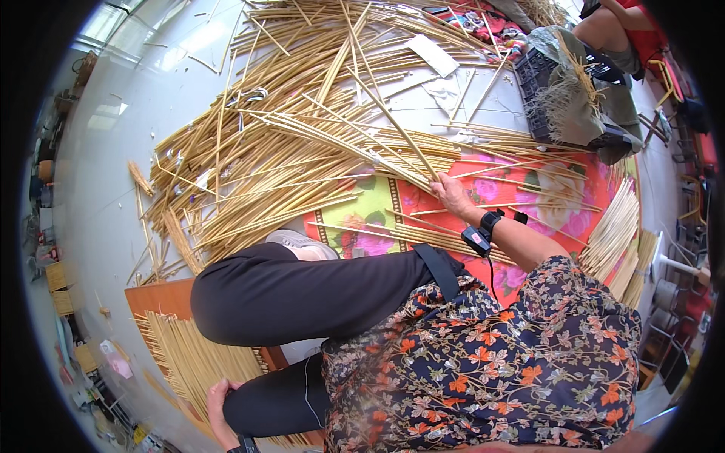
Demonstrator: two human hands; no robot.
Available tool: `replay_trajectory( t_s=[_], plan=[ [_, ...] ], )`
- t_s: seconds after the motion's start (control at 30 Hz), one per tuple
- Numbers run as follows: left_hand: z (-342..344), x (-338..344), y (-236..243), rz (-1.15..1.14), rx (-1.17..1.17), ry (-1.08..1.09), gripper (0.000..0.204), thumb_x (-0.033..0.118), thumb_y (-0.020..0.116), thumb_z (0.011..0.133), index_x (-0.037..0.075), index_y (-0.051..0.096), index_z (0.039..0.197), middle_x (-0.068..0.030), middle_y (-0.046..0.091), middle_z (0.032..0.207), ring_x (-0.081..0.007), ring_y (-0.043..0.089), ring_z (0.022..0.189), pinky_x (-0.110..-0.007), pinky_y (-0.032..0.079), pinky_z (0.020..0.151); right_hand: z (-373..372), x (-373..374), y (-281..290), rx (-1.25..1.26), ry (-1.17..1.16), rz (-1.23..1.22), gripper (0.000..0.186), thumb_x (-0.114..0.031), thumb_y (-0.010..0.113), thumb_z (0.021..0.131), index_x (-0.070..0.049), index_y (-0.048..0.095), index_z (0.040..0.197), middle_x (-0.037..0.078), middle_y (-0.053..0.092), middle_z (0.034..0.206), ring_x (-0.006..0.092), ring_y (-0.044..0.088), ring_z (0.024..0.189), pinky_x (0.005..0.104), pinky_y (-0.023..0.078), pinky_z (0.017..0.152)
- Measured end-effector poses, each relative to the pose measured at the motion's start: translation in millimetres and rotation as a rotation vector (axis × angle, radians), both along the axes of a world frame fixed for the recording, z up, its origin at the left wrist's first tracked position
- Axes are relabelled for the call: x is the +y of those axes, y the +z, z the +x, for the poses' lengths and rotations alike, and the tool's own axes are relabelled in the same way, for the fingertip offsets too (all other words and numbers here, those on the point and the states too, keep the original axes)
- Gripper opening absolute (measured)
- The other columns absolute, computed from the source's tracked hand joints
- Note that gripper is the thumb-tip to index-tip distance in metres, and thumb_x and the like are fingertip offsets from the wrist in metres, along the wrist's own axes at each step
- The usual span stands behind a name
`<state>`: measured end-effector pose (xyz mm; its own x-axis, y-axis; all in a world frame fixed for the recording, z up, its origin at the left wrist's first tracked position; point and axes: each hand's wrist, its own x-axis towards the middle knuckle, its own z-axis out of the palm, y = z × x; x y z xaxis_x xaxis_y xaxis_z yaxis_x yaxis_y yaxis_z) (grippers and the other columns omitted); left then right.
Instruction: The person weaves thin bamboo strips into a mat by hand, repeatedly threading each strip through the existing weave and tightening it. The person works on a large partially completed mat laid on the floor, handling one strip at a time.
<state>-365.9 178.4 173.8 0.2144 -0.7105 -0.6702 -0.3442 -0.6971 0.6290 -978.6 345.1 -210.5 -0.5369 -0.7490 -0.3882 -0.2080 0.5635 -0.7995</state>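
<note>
My right hand (pixel 453 198) is closed round the ends of some dry yellow stalks (pixel 400 132). One long stalk slants far up and away from it, and others reach left over the heap. A wide loose heap of such stalks (pixel 279 151) covers the floor in front of me. My left hand (pixel 219 399) is by my bent knee, beside a row of stalks (pixel 200 351) lying on a brown board (pixel 155 294). My leg hides its fingers, so their grip does not show.
A red and yellow flowered cloth (pixel 495 181) lies under part of the heap. A pale bundle of stalks (pixel 613 226) rests at right. Beyond stands a dark plastic crate (pixel 532 94) draped with grey-green fabric (pixel 563 83). Another person (pixel 615 34) sits at the far right.
</note>
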Motion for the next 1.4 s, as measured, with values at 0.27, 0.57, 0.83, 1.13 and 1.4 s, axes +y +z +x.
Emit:
replay_trajectory(
  t_s=[0.27,0.57,0.83,1.13,1.4],
  plan=[
    [9.7,-12.4,-7.2,0.034,-0.006,-0.129,0.040,0.033,0.064,0.100,-0.003,0.069,0.083,-0.0142,0.074,0.078,-0.0188,0.068,0.068,-0.029,0.055,0.068,-25.5,-40.6,9.6,0.261,0.102,0.084,0.026,-0.028,0.062,0.096,-0.005,0.065,0.109,0.023,0.067,0.103,0.0420,0.065,0.101,0.0516,0.050,0.086],
    [21.1,-17.3,-11.4,0.087,0.023,-0.131,0.042,0.034,0.064,0.101,-0.003,0.070,0.084,-0.0156,0.075,0.079,-0.0211,0.070,0.066,-0.031,0.057,0.065,8.9,-84.9,-14.9,0.450,0.251,0.179,0.037,-0.029,0.076,0.084,-0.008,0.065,0.113,0.016,0.066,0.108,0.0386,0.063,0.108,0.0508,0.052,0.091],
    [10.5,-15.4,-16.2,0.104,0.072,0.062,0.030,0.028,0.070,0.097,0.002,0.063,0.083,-0.0142,0.071,0.078,-0.0221,0.068,0.069,-0.033,0.057,0.066,-15.8,-71.5,0.4,-0.223,0.194,0.059,0.029,-0.023,0.066,0.094,-0.004,0.065,0.117,0.010,0.067,0.089,0.0240,0.067,0.078,0.0385,0.056,0.072],
    [8.1,-16.7,-14.8,0.079,0.059,-0.033,0.041,0.036,0.068,0.097,-0.002,0.067,0.084,-0.0172,0.074,0.081,-0.0224,0.070,0.069,-0.031,0.057,0.065,-39.2,-23.3,40.0,-0.303,0.182,0.185,0.030,-0.024,0.072,0.095,-0.005,0.065,0.116,0.000,0.059,0.079,0.0093,0.055,0.069,0.0283,0.049,0.062],
    [13.6,-21.4,-15.5,0.145,0.061,-0.057,0.032,0.030,0.067,0.099,0.004,0.062,0.081,-0.0110,0.069,0.075,-0.0179,0.065,0.066,-0.028,0.053,0.065,-29.8,13.2,40.0,-0.061,0.242,-0.005,0.043,-0.025,0.082,0.090,0.000,0.066,0.121,0.008,0.069,0.092,0.0138,0.061,0.083,0.0338,0.052,0.078]
  ],
)
